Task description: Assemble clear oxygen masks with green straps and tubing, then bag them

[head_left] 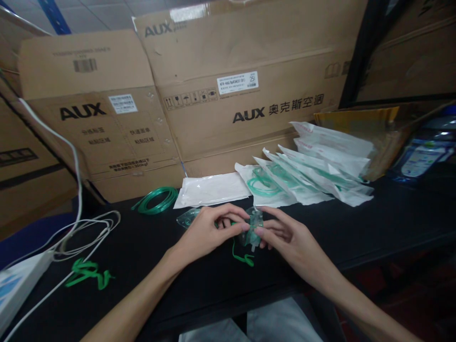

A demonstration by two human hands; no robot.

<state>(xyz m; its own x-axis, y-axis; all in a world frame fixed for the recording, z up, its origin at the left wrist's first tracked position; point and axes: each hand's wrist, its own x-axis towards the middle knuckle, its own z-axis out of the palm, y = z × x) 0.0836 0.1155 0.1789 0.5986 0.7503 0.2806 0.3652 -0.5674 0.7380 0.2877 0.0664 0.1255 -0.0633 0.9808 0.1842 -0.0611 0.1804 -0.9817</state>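
My left hand (210,230) and my right hand (281,235) meet over the black table (160,266), both pinching a small clear plastic mask part (253,227) between them. A thin green strap (242,256) dangles from it onto the table. A clear, green-tinted mask piece (187,217) lies just behind my left hand. The fingers of both hands are closed round the part.
A coil of green tubing (156,199) lies at the back left, a flat white pouch (212,189) beside it. A fanned pile of sealed pouches (313,171) sits at the back right. White cables (81,232) and a green strap (89,273) lie left. Cardboard boxes (228,80) wall the back.
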